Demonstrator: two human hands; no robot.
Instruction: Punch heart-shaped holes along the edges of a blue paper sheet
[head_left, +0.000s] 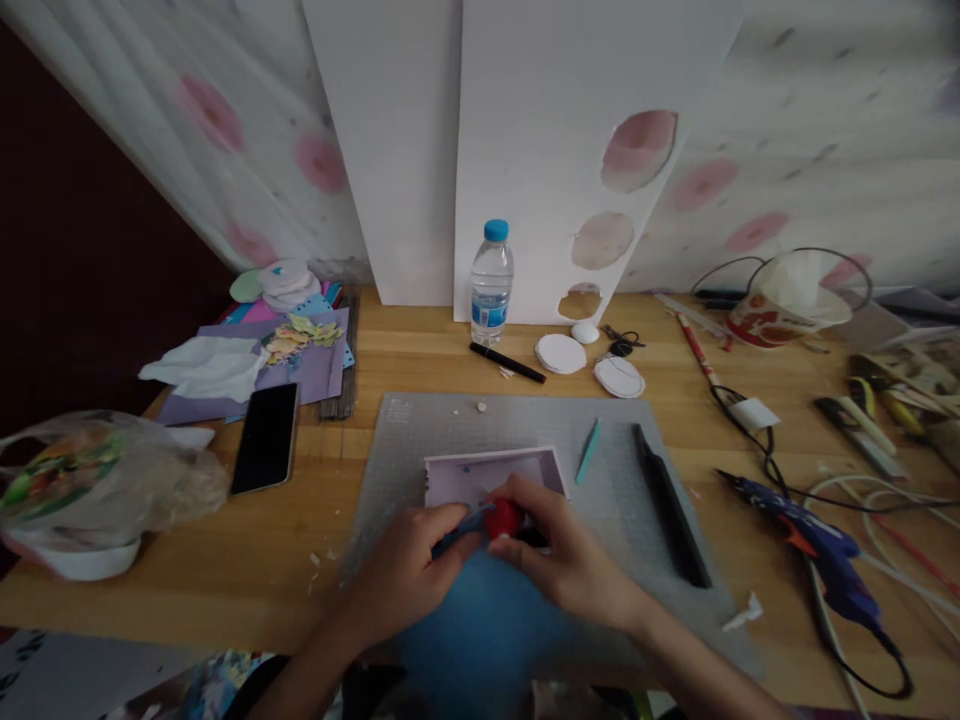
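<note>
While both hands meet low in the middle of the view, let's take that spot as the hub of the clock. Left hand (411, 562): thumb and fingers pinched on a slim blue piece (451, 534). Right hand (559, 548): fingertips clamped round a small red piece (503, 518), right up against the blue one; whether the two are joined, I can't tell. So it's close two-handed work, I'd judge, one hand steadying and the other handling the red piece, and any next move calls for a firm left pinch and a gentle right one.

Just beyond, at twelve, a shallow lilac box (491, 458) sits on the grey cutting mat (615, 525), partly behind the fingers. Teal stick-like tool (589, 452) at two o'clock, long black tool (670, 505) at three, both on the mat. Farther out at three, a blue glue gun (834, 568) lies on the wooden desk (259, 565); over at ten, a smartphone (265, 440). Up at twelve, a black pen (508, 362), then a blue-capped water bottle (492, 285), upright before a white board (532, 150) with round cut-outs!
</note>
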